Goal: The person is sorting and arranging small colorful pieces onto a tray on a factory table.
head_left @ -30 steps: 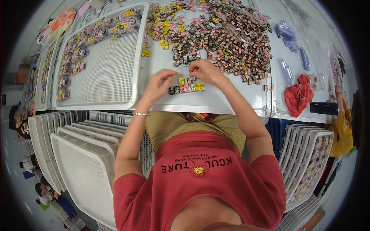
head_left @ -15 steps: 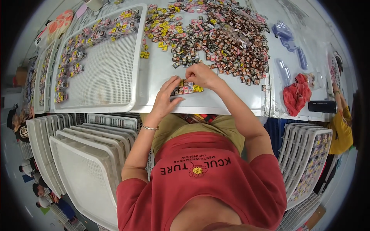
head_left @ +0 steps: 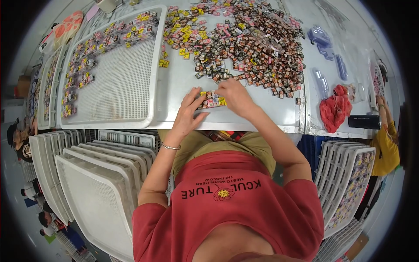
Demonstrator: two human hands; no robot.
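A small block of little printed pieces [head_left: 212, 102], white, pink and yellow on top, lies on the table near its front edge. My left hand [head_left: 187, 112] is around the block's left end, fingertips at its far-left corner and the thumb along the near side. On the block's far right side, my right hand [head_left: 238, 98] has its fingers bent together over the edge; whatever they pinch is hidden beneath them. Just beyond the hands spreads a large loose pile of similar small pieces [head_left: 262, 56], dark brown, black, pink and yellow.
A white mesh tray [head_left: 122, 83] at the left holds rows of grouped pieces. Stacked trays [head_left: 91, 187] stand below the table. To the right lie a red cloth [head_left: 334, 109], clear plastic parts [head_left: 323, 39] and a black cylinder [head_left: 365, 121]. A person in yellow [head_left: 386, 150] is far right.
My right hand has moved nearer to me and slightly right, from the pile's edge to the block's far right side. The left hand stays by the block's left end.
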